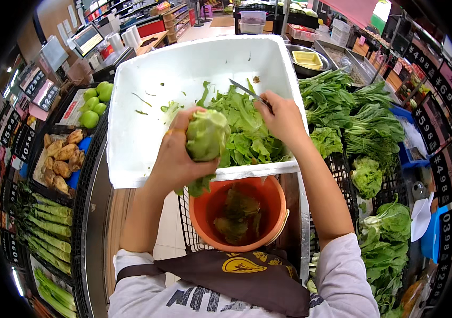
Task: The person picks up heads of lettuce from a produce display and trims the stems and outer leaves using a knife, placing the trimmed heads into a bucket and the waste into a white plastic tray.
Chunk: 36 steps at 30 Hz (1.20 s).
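My left hand (176,157) grips a head of lettuce (206,137), its pale cut base turned upward and its leaves hanging below my wrist side. In my right hand (279,113) is a knife (249,91), its blade pointing up and to the left, apart from the lettuce. Both hands are over a white foam box (142,139). Loose lettuce leaves (245,131) lie heaped in the right half of the box, with small scraps on its floor. Just below the box stands an orange bucket (198,214) with dark liquid and leaves inside.
Leafy greens (325,95) fill black crates along the right. On the left are green fruits (93,105), brown root vegetables (61,165) and green stalks (51,222). A wire basket (186,226) surrounds the bucket's left side. Price signs line both edges; a counter with a screen (87,39) stands back left.
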### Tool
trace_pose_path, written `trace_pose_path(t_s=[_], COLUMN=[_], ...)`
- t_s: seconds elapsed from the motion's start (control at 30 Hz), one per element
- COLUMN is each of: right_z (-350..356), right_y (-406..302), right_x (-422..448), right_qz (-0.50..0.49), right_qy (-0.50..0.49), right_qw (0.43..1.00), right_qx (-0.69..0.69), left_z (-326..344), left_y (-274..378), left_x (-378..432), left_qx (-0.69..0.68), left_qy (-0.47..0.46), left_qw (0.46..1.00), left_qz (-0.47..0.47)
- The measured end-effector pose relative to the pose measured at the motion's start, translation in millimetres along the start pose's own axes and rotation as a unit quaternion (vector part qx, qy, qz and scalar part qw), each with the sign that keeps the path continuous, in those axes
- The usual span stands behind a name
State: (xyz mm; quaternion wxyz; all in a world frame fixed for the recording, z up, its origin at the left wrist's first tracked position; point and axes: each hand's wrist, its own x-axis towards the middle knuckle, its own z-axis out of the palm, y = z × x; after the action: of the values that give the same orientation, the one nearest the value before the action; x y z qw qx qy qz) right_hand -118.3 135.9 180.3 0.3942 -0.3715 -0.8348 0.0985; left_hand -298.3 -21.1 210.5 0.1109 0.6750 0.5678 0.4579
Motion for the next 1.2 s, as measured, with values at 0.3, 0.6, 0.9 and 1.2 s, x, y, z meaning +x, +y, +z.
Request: trace_pose_path(t_s=[0.3, 0.6, 0.9, 1.2], right_z=[-40.9, -24.6, -34.2, -52.0], right_y=[5.3, 26.4, 38.3, 24.5], right_x=[-34.8, -138.5, -190.2, -226.5], right_qz=[0.086, 0.261, 0.307, 0.36], right_qy=[0.11, 0.095, 0.142, 0.219], right_qw=[0.981, 0.926, 0.893, 0.795], right_qx=[0.133, 0.254, 0.297, 0.436], left_z=[71.5, 183.0, 197.0, 219.0], left_y=[-15.0, -142.8, -148.4, -24.9], left_x=[-45.1, -84.0, -99.2, -58.2], left_qx=[0.007, 0.121, 0.214, -0.03], left_qy=[-0.453, -0.444, -0.53, -0.513], left_qw=[0.891, 0.862, 0.809, 0.857], left_qz=[-0.02, -0.212, -0.134, 0.036])
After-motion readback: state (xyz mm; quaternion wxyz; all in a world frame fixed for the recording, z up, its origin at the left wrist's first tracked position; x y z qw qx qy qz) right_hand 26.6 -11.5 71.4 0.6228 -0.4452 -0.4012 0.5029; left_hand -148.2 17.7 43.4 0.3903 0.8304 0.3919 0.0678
